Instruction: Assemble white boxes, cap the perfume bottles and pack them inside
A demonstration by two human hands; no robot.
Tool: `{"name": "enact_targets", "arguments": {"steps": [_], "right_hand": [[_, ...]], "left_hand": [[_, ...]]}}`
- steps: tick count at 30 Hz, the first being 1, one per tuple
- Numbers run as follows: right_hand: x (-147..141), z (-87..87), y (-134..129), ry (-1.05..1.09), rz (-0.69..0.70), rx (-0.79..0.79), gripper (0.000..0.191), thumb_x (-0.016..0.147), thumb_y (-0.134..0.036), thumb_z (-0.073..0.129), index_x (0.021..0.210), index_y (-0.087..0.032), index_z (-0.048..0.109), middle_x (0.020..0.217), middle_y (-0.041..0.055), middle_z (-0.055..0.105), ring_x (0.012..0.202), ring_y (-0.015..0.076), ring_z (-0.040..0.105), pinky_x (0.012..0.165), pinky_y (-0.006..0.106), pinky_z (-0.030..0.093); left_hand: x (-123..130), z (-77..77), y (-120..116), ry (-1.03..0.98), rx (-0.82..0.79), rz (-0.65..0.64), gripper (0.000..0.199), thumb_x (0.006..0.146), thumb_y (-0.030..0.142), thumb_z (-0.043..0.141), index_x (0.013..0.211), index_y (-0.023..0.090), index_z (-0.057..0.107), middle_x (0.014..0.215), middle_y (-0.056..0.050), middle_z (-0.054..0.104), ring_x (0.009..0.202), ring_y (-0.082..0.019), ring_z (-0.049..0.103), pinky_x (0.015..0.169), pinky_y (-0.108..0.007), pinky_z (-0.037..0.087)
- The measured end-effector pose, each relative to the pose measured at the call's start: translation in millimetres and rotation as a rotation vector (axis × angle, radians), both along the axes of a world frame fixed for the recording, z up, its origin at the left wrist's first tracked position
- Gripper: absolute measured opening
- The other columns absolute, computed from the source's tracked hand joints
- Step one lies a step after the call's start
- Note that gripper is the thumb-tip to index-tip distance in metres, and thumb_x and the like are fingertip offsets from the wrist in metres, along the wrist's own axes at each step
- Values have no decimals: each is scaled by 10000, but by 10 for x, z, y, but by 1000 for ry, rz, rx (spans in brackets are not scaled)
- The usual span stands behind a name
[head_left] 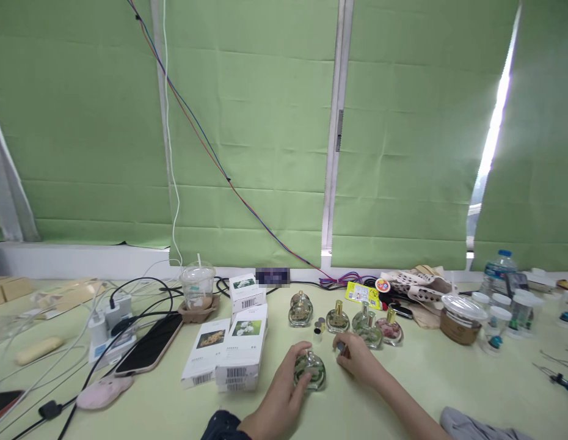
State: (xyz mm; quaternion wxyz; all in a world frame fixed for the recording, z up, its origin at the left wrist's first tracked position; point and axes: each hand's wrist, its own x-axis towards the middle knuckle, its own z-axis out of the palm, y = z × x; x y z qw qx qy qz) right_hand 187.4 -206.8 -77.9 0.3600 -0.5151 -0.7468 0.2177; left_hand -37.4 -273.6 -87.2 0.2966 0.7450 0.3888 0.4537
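My left hand (288, 385) is closed round the side of a round glass bottle (314, 371) that stands upright on the table. To its right, my right hand (357, 359) pinches a small dark cap (340, 347), apart from the bottle. Behind my hands stand several similar bottles: one at the back left (301, 310), a gold-necked one (338, 318), a clear one (367, 330) and a pink-tinted one (390, 328). Small caps (317, 333) sit on the table between them and the held bottle.
White boxes (240, 348) stand left of my left hand, with a phone (151, 345), cables and a plastic cup (198, 286) beyond. On the right are a lidded brown tub (460, 321), several small jars (496, 329) and grey cloth (476, 425).
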Motion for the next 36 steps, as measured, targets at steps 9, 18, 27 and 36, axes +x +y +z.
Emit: {"name": "enact_targets", "arguments": {"steps": [9, 18, 27, 36], "right_hand": [[-204, 277, -155, 492, 149, 59, 265, 804, -405, 614, 975, -203, 609, 921, 61, 652, 836, 203, 624, 707, 301, 508], [-497, 400, -418, 704, 193, 172, 257, 769, -399, 712, 948, -216, 690, 918, 66, 698, 797, 203, 639, 746, 327, 530], [-537, 421, -495, 458, 276, 320, 117, 828, -252, 655, 934, -229, 697, 841, 30, 702, 798, 184, 621, 710, 283, 475], [-563, 372, -462, 553, 326, 247, 147, 845, -265, 630, 975, -231, 690, 893, 46, 669, 833, 189, 624, 696, 287, 532]], "left_hand": [[17, 32, -3, 34, 4, -2, 501, 951, 327, 441, 1418, 281, 264, 1155, -95, 557, 1084, -217, 542, 1015, -411, 373], [23, 8, 24, 15, -10, -22, 551, 966, 302, 412, 1454, 280, 158, 1172, -103, 535, 1134, -228, 513, 1033, -452, 353], [29, -30, 46, -26, 2, -58, 546, 969, 287, 422, 1450, 306, 164, 1321, -117, 486, 1266, -249, 449, 1089, -468, 325], [37, 13, 26, -40, 32, -88, 538, 969, 259, 426, 1450, 290, 188, 1381, -124, 457, 1303, -258, 416, 1108, -488, 306]]}}
